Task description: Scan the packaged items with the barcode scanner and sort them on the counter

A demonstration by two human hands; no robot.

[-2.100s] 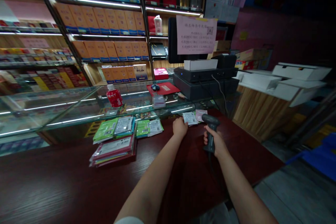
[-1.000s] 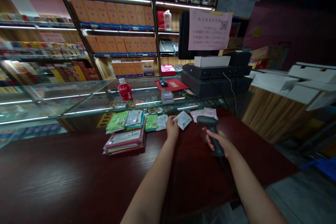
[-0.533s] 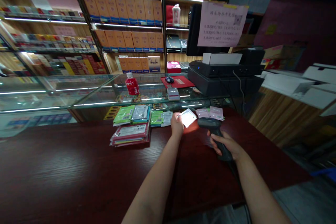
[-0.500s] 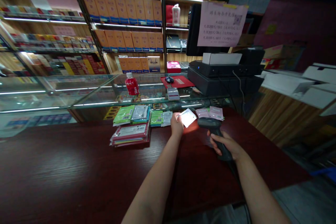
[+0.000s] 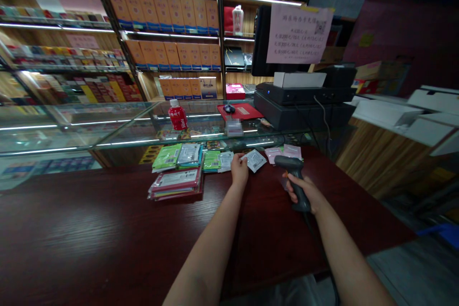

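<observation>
My right hand (image 5: 300, 189) is wrapped around the handle of a dark barcode scanner (image 5: 291, 164), whose head points left above the brown table (image 5: 118, 239). With its fingers closed on one corner, my left hand (image 5: 239, 169) holds a white sachet (image 5: 256, 160) with small print on it. Two pink sachets (image 5: 292, 151) lie behind the scanner head. Left of my left hand are green and white packets (image 5: 212, 160), with more green packets (image 5: 167, 157) farther left. A stack of flat red-edged packets (image 5: 176, 181) lies in front of those.
Behind the table stands a glass counter (image 5: 125, 126) with a red bottle (image 5: 178, 115), a mouse (image 5: 229, 109) on a red mat and a monitor (image 5: 261, 40) bearing a paper sign. The scanner's cord (image 5: 324, 253) runs down past the table's front edge.
The bright scanner light on the white sachet has gone out, so its print now shows. The scanner has risen and turned slightly in my right hand. My left hand still grips the sachet.
</observation>
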